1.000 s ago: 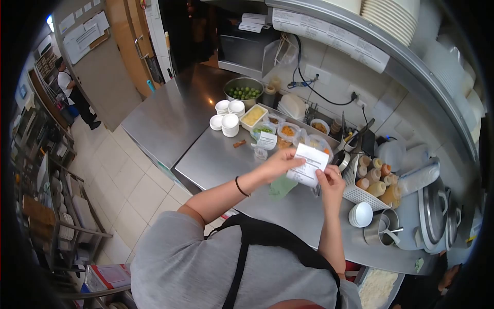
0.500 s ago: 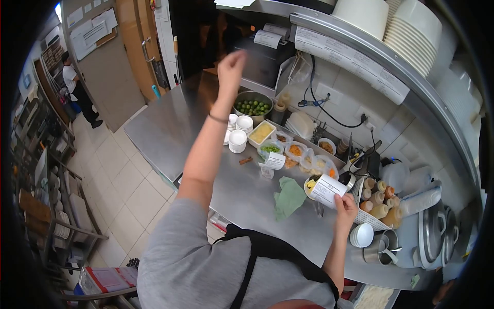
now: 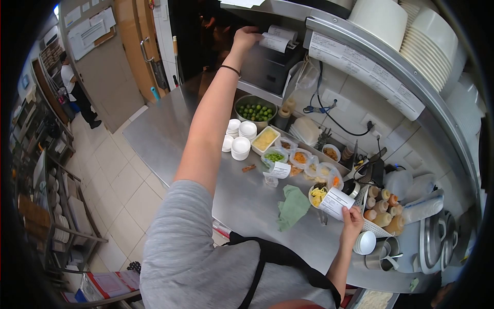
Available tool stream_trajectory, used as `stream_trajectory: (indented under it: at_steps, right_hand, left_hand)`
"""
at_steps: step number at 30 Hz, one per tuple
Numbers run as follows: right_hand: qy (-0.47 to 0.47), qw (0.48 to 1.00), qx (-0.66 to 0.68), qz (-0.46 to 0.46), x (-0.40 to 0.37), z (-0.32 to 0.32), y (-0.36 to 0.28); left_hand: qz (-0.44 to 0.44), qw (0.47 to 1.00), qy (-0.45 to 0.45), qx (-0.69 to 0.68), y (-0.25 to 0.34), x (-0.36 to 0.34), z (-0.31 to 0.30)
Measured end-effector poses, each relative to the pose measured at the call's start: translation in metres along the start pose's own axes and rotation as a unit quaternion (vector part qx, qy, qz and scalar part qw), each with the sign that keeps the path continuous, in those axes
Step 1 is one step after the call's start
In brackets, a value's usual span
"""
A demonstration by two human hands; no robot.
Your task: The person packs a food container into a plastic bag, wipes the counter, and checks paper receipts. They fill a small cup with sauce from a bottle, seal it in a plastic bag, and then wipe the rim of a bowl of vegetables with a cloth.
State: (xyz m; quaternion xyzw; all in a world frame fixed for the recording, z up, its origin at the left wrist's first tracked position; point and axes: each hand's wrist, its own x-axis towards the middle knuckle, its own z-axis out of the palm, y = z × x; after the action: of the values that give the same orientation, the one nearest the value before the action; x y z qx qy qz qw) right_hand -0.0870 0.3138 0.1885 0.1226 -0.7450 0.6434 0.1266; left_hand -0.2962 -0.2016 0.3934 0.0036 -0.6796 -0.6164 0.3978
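Note:
My left hand (image 3: 247,38) reaches to the black printer (image 3: 272,69), its fingers pinched at the left edge of a printed receipt (image 3: 276,41) on top. Between the thumb and fingers of my right hand (image 3: 352,218) is a white printed slip (image 3: 335,202). That slip overlaps the side of a bowl with yellow strips (image 3: 318,195). A second slip (image 3: 280,170) lies by a container of chopped greens (image 3: 274,157). Left of my right hand, a green cloth (image 3: 293,207) rests on the steel counter (image 3: 247,206).
White cups (image 3: 240,148) stand in stacks near a pot of green fruits (image 3: 256,110). Sauce bottles (image 3: 382,206) fill a basket at right, beside lidded pots (image 3: 435,239). An overhead shelf (image 3: 370,46) holds bowls. Another person (image 3: 77,90) stands far left.
My left hand has moved up and right to the receipt at the printer. My right hand still holds its slip, slightly lower in view. The whole counter scene has shifted a little with the camera.

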Motion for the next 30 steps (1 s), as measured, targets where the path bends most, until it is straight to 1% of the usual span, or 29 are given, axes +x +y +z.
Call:
stream_trajectory:
  at_steps: [1,5,7,12,15,18,19,20,21,22,23,24,25,26,27,28,29,30]
  right_hand:
    - [0.002,1.000,-0.001,-0.002,0.000,0.001,0.001]
    - [0.006,1.000,0.000,0.004,-0.001,0.004,0.000]
    - [0.002,1.000,0.008,0.012,-0.002,0.006,-0.003]
    - [-0.001,0.999,0.037,0.029,-0.004,0.007,-0.006]
    - [0.008,1.000,0.020,0.005,-0.004,0.006,-0.005]
    - [0.008,0.999,0.009,0.029,-0.006,0.006,-0.012]
    - [0.003,1.000,-0.003,0.010,-0.005,0.007,-0.015]
    - [0.000,1.000,-0.016,-0.008,-0.004,0.005,-0.018]
    - [0.001,1.000,-0.013,-0.017,-0.003,0.001,-0.013]
    - [0.009,1.000,-0.004,-0.022,-0.001,0.005,-0.020]
    - [0.010,0.999,-0.032,-0.017,-0.001,0.003,-0.024]
    - [0.017,1.000,-0.002,-0.008,0.001,0.004,-0.024]
    - [0.028,1.000,0.009,0.003,0.004,0.004,-0.023]
    - [0.029,0.999,0.030,0.001,0.006,0.003,-0.021]
    - [0.026,0.997,0.074,0.013,0.006,0.005,-0.032]
    - [0.026,0.996,0.087,0.016,0.007,0.004,-0.033]
    - [0.035,0.993,0.108,0.025,0.007,0.006,-0.038]
    - [0.031,0.992,0.122,0.022,0.008,0.006,-0.041]
  left_hand:
    - [0.006,0.999,-0.002,0.038,0.001,0.000,0.001]
    - [-0.002,0.999,0.005,0.045,0.002,-0.005,0.003]
    - [0.036,0.999,0.025,0.033,-0.008,0.001,0.003]
    - [0.027,0.998,0.010,0.048,-0.002,-0.002,0.003]
    - [0.029,0.998,0.006,0.049,-0.004,0.000,0.003]
    - [0.034,0.998,0.016,0.049,-0.005,0.002,0.002]
    - [0.038,0.998,0.023,0.052,-0.006,0.002,0.003]
    - [0.038,0.999,0.023,0.023,-0.009,0.000,0.003]
    - [0.025,0.999,0.040,0.009,0.006,-0.015,0.006]
    - [0.058,0.996,0.041,0.047,0.002,-0.013,0.003]
    - [0.071,0.994,0.067,0.045,0.002,-0.016,0.004]
    - [0.074,0.995,0.068,-0.011,0.001,-0.022,0.004]
    - [0.139,0.984,0.105,0.036,-0.001,-0.033,0.008]
    - [0.184,0.972,0.115,0.094,0.009,-0.057,0.011]
    - [0.243,0.964,0.092,0.050,0.005,-0.079,0.018]
    - [0.252,0.965,0.073,0.017,0.015,-0.117,0.031]
    - [0.219,0.975,0.029,0.025,0.025,-0.159,0.044]
    - [0.171,0.984,-0.040,-0.035,0.022,-0.193,0.057]
